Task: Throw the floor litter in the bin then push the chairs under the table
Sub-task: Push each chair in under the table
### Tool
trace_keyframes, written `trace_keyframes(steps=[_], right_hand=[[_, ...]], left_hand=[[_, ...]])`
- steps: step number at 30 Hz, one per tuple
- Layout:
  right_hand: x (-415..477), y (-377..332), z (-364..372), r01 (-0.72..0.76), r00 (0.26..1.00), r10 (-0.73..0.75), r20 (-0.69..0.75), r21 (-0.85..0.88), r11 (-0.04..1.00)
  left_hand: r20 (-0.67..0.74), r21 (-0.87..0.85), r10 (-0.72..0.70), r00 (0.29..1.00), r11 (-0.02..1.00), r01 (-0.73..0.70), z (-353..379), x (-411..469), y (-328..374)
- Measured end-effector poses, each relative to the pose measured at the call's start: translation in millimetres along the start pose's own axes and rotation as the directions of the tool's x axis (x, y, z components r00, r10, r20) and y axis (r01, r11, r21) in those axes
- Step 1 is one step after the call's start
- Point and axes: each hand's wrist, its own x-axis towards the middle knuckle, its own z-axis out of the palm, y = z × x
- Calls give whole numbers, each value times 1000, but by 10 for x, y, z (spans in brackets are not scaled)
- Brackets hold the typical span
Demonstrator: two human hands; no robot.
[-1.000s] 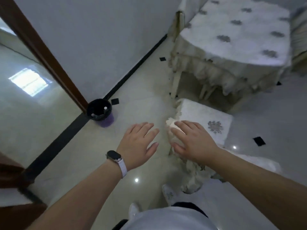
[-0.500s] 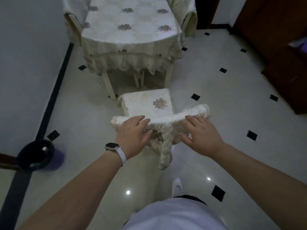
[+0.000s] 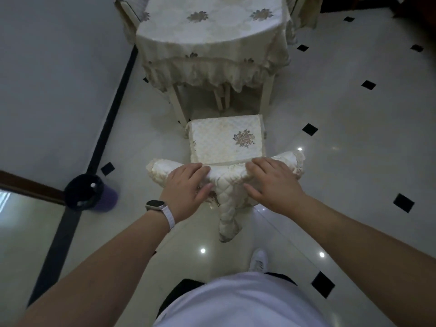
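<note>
A chair (image 3: 226, 142) in a cream quilted cover with a flower motif stands in front of me, its seat facing the table (image 3: 212, 31). The table wears a cream flowered cloth with a frilled hem, and the chair seat sits just short of its near legs. My left hand (image 3: 186, 187), a watch on its wrist, grips the top of the chair back on the left. My right hand (image 3: 273, 182) grips the same padded top on the right, fingers over the front and thumb behind. The black bin (image 3: 83, 192) with a purple base stands on the floor to the left.
A grey wall runs along the left with a black floor border (image 3: 113, 114). A brown door frame (image 3: 28, 187) meets the bin. Another covered chair (image 3: 127, 20) stands at the table's far left. The glossy white floor has small black diamond tiles (image 3: 309, 129). My white shoe (image 3: 258, 260) is below the chair.
I have turned from the bin to face the table. Both hands went from hovering open above the chair to gripping the top of its back, and the chair now lines up with the table.
</note>
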Motion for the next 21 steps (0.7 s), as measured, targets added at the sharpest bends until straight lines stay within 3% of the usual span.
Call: trace_keyframes(steps=[7, 12, 16, 21], right_hand=[[159, 175, 163, 142, 989, -139, -47, 57, 988], [236, 214, 272, 178, 976, -166, -140, 74, 981], [317, 306, 330, 226, 956, -209, -206, 63, 972], [467, 448, 335, 231, 945, -210, -250, 56, 971]], left_hand=[[-106, -8, -93, 990, 996, 93, 86, -26, 102], [-40, -9, -185, 982, 983, 184, 151, 26, -17], [7, 4, -131, 991, 991, 131, 191, 128, -159], [-68, -18, -53, 996, 999, 52, 249, 337, -254]])
